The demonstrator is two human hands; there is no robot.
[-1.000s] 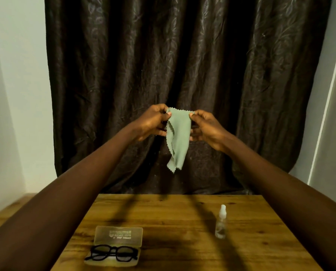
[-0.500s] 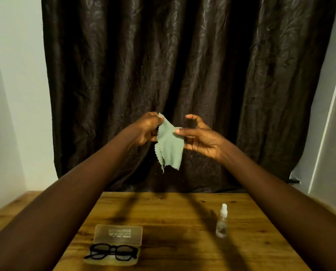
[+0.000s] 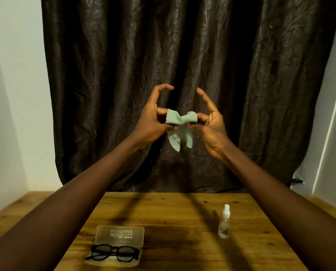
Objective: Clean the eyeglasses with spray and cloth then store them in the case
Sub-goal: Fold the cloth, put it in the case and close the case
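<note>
- The left hand (image 3: pixel 151 122) is pinching one end of the green cloth (image 3: pixel 180 119) between thumb and lower fingers, with the forefinger lifting clear and curving over the top.
- The right hand (image 3: pixel 212 124) is pinching the other end the same way, its forefinger also arching up and touching nothing.
- The cloth is hanging in mid-air between the two hands, well above the table (image 3: pixel 182 212) and in front of the dark curtain (image 3: pixel 182 55). Its bunched upper band is running side to side from hand to hand, and its loose zigzag corners are dangling straight down.
- The spray bottle (image 3: pixel 224 223) is standing upright on the right of the table, nozzle pointing up, with no hand near it.
- The glasses (image 3: pixel 114 255) are lying in the near half of the open case (image 3: pixel 120 234) at the near left, long axis running side to side along the table's near edge. The lid is lying open on the far side. Whether the arms are folded is hard to tell.
- As a judgement, the task is only beginning. The cloth is being readied, while spraying, wiping, putting the glasses back and closing the case all appear to be left.
</note>
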